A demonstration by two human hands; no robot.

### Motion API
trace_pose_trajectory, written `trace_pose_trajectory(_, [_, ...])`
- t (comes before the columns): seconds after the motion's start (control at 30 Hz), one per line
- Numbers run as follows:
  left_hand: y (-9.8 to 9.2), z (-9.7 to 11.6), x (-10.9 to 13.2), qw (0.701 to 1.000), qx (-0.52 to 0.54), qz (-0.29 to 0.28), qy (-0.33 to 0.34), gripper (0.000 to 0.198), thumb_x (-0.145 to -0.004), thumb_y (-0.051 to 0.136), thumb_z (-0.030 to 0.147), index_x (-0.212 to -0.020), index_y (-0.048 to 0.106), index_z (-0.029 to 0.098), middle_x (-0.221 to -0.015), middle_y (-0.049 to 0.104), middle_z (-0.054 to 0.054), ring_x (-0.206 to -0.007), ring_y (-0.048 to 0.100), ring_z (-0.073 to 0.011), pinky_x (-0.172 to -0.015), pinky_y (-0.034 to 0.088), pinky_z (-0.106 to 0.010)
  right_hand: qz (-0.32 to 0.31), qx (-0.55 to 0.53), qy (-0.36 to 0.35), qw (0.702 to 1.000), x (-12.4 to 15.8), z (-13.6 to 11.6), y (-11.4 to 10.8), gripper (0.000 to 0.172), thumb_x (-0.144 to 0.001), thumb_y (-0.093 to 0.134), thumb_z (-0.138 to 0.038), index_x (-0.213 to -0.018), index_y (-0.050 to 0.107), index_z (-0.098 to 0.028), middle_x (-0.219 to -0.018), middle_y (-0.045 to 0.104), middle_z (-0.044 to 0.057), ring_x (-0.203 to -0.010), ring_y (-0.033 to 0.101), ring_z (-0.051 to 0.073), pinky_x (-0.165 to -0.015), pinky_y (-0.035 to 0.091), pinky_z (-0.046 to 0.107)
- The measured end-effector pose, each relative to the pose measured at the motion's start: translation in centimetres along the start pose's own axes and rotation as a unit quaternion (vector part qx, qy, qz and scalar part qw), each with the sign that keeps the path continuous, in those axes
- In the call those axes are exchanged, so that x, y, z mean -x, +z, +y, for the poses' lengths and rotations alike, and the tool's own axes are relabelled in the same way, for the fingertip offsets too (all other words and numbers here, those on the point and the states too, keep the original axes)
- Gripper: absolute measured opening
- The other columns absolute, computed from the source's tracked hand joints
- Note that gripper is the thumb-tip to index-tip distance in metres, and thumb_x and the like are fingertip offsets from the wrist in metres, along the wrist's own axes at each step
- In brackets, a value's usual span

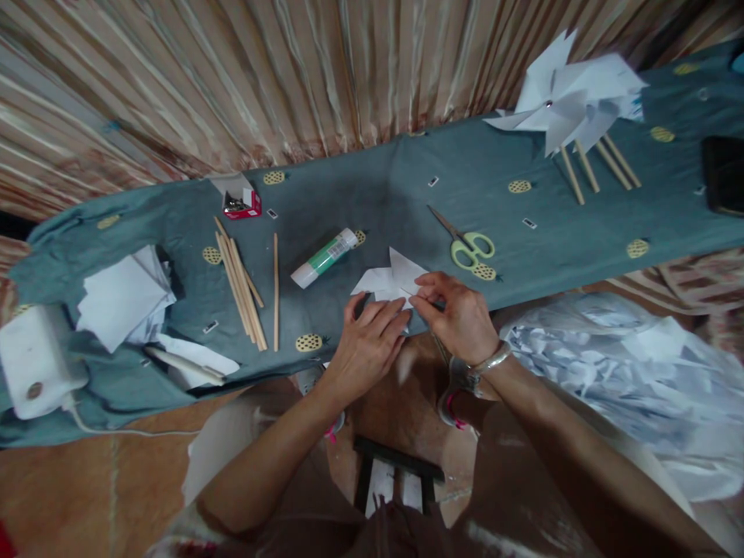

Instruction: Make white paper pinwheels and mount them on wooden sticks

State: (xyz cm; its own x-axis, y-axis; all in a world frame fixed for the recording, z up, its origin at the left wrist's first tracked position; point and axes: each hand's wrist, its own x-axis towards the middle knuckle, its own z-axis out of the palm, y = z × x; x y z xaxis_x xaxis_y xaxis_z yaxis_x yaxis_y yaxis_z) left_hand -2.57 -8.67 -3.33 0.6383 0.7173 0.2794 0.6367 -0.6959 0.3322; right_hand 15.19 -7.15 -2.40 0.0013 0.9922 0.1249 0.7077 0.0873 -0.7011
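Note:
A white paper pinwheel (380,280) with folded, pointed blades lies at the front edge of the cloth-covered table. My left hand (366,345) steadies its near side, fingers bent over the paper and covering part of it. At the pinwheel's right side, my right hand (459,318) pinches the paper between thumb and fingertips; anything small inside that pinch is hidden. A glue stick (324,258) with a green label lies just beyond my left hand. Beyond my right hand rest scissors (468,244) with light green handles, their blades pointing away.
Several wooden sticks (241,287), an open red box of metal pins (241,203), a stack of white paper (125,298) and a white device (38,364) are left. Finished pinwheels (549,105) on sticks lie far right. A bag of paper pieces (628,380) sits below the right edge.

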Motion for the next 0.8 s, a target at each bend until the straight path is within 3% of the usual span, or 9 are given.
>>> trace_pose_trajectory(0.8, [-0.06,0.10,-0.37,1.000,-0.011,0.007,0.002,0.030,-0.090,0.049,0.020,-0.118,0.058,0.014,-0.121,0.065,-0.011,-0.108,0.057,-0.0246,-0.106,0.031,-0.054,0.002,0.088,-0.046,0.995,-0.33,-0.41,0.33,0.015,-0.080,0.058,-0.019,-0.094,0.063,-0.017,-0.073,0.068,0.005,-0.072,0.063,0.022,-0.069,0.050,0.033])
